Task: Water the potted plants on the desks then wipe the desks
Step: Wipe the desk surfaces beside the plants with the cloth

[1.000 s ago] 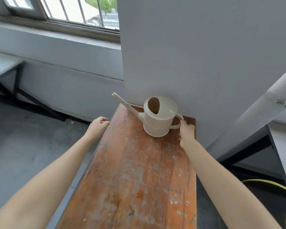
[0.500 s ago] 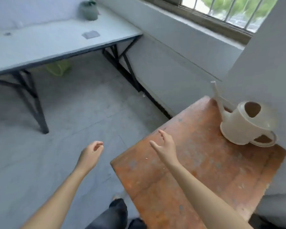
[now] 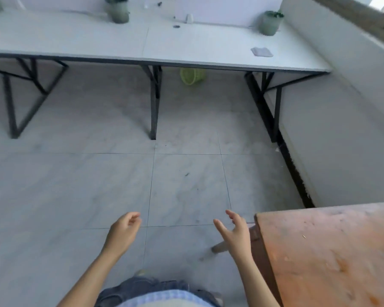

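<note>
Two white desks [image 3: 87, 38] stand side by side across the far part of the room. On them are a grey-green potted plant [image 3: 118, 10] at the middle back and another potted plant [image 3: 271, 22] at the right. A folded grey cloth [image 3: 262, 51] lies near the right desk's front edge. My left hand [image 3: 123, 232] and my right hand [image 3: 234, 233] hang over the floor, both empty with loosely curled fingers. The watering can is out of view.
A worn orange wooden table [image 3: 330, 251] fills the bottom right, just right of my right hand. A yellow-green basket [image 3: 192, 76] sits on the floor under the desks. Black desk legs [image 3: 154, 100] stand ahead. A low wall [image 3: 341, 129] runs along the right.
The view has swung left, away from the wooden table and the watering can, toward the white desks. My right hand let go of the can's handle; both hands now hang free.
</note>
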Tool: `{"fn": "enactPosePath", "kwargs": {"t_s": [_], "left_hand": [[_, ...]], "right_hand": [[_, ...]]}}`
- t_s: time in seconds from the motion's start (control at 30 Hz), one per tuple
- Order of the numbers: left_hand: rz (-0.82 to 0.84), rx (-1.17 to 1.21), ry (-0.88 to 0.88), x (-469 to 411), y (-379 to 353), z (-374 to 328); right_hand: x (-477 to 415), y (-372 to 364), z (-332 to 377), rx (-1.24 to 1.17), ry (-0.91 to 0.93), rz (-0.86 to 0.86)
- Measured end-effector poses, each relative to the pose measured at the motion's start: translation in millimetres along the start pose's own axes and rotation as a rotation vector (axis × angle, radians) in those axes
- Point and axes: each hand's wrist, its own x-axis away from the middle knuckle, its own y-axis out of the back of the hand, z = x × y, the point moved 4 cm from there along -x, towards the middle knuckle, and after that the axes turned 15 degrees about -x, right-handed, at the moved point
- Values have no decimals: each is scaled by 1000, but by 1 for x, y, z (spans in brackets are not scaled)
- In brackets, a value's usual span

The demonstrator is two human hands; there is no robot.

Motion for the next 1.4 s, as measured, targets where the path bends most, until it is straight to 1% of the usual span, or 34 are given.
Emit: {"fn": "enactPosePath", "kwargs": {"t_s": [0.1, 0.2, 0.33, 0.43, 0.6, 0.67, 0.77, 0.87, 1.0, 1.1, 1.2, 1.3, 1.4], "left_hand": [[4, -5, -105, -23, 28, 8], [21, 5, -134, -41, 52, 25], [58, -1, -127, -49, 75, 62], [53, 59, -45, -53, 94, 94], [-20, 216, 230, -78, 118, 145], [-32, 232, 265, -92, 124, 149], [-27, 217, 234, -116, 125, 134], [8, 195, 181, -146, 119, 104], [48, 77, 70, -199, 118, 51], [16, 36, -7, -245, 129, 5], [0, 63, -59, -288, 131, -46], [45, 52, -104, -318, 121, -83], [134, 29, -142, -341, 103, -103]], "right_hand": [[11, -41, 11, 10, 19, -17], [26, -89, 15, -20, -3, 1], [27, -125, 16, -90, -144, 52], [17, -139, 26, -72, -194, 65], [-2, -170, 51, 27, -147, 149], [-12, -179, 54, 44, -146, 165], [-35, -189, 58, 49, -149, 163], [-70, -200, 70, 53, -120, 180], [-136, -210, 102, 12, -81, 205], [-189, -204, 137, -22, -36, 168], [-233, -190, 164, -54, 9, 112], [-261, -181, 170, -52, -11, 78], [-278, -177, 164, -54, -63, 73]]}}
